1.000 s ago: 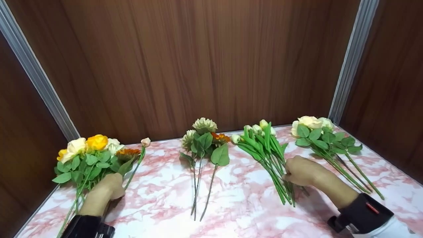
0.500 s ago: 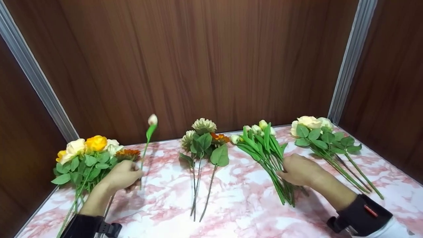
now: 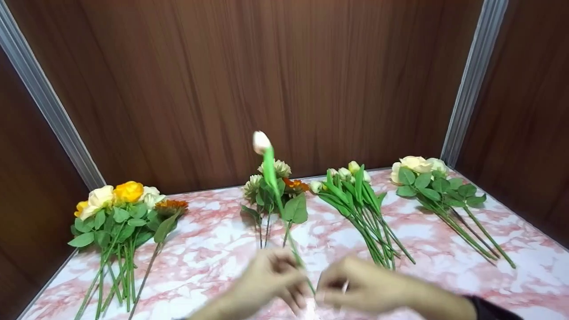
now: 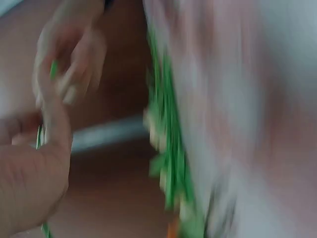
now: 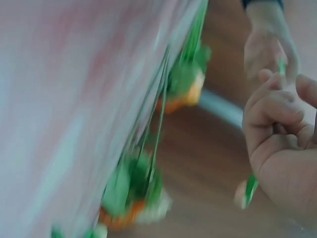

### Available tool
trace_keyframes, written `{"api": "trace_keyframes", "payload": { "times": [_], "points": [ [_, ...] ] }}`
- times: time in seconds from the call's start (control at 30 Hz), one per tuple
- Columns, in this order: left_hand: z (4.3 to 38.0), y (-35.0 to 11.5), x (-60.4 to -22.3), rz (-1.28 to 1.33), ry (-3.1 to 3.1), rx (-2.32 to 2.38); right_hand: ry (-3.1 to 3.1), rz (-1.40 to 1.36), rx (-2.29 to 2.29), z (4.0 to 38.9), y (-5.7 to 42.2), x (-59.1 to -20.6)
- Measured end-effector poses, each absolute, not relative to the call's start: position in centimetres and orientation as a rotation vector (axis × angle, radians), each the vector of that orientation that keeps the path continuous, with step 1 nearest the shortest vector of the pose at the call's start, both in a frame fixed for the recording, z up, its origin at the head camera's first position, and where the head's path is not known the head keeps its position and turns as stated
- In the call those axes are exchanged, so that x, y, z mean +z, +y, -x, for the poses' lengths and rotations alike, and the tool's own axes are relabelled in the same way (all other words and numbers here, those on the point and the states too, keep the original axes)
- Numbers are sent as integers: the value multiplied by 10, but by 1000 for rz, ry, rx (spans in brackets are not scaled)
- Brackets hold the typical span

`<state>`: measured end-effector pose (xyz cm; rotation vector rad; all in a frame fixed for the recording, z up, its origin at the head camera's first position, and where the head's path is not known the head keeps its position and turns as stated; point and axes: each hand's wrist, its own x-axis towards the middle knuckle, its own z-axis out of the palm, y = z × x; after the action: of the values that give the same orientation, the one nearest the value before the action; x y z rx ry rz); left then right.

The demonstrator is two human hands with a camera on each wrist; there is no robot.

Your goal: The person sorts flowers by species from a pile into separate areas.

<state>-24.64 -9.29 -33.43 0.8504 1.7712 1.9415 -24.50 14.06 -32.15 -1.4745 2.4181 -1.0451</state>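
Note:
In the head view a single pale pink tulip (image 3: 261, 142) is held up over the table's middle, its green stem slanting down to the right. My left hand (image 3: 266, 284) pinches that stem low down. Beside the stem's lower end is my right hand (image 3: 360, 284). Its fingers are loosely bent, and in the right wrist view the thumb (image 5: 308, 89) stands apart from the fingers. Both hands are blurred. In the left wrist view the green stem (image 4: 39, 136) runs past my left hand towards the right one.
Roses and other flowers (image 3: 129, 213) lie at the left. Behind the hands lie cream and orange flowers (image 3: 295, 209). A tulip bunch (image 3: 355, 200) is right of centre, and pale roses (image 3: 418, 173) lie farther right. Brown panels (image 3: 284, 80) enclose the marbled table (image 3: 204, 258).
My left hand has lifted the single tulip from beside the left flowers and carried it right to the middle. My right hand has left the tulip bunch and come towards the stem.

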Motion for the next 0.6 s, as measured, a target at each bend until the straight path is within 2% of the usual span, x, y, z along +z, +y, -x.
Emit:
{"api": "trace_keyframes", "payload": {
  "times": [0.13, 0.3, 0.47, 0.6],
  "points": [
    [230, -77, -341, -853, 1680, 1984, 2336, 1529, -1071, 230, 129, -327],
    [230, -77, -339, -908, 1835, 1922, 2391, 1505, -1126, 230, 129, -330],
    [239, -84, -335, -1011, 2167, 1783, 2467, 1385, -1149, 237, 136, -325],
    [263, -109, -326, -947, 2626, 1615, 2527, 1205, -1176, 254, 147, -320]
  ]
}}
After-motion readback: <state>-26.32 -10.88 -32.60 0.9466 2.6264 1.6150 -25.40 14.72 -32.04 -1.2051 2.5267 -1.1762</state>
